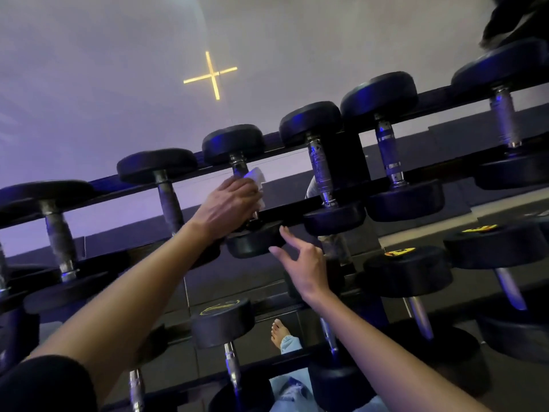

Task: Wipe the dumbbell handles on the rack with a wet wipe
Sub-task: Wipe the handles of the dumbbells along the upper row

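A black rack point(300, 210) holds a top row of several black dumbbells with metal handles. My left hand point(228, 205) wraps a white wet wipe point(256, 177) around the handle point(239, 168) of the middle dumbbell and grips it. My right hand point(300, 263) is held just in front of that dumbbell's near head point(254, 243), fingers spread and relaxed, fingertips at or close to the head. The lower part of the handle is hidden by my left hand.
Neighbouring dumbbells stand close on both sides, one handle point(170, 200) to the left and one handle point(320, 171) to the right. Lower tiers carry bigger dumbbells point(407, 270) with yellow labels. A bare foot point(279, 333) and jeans show below. A lit cross point(212, 74) glows on the wall.
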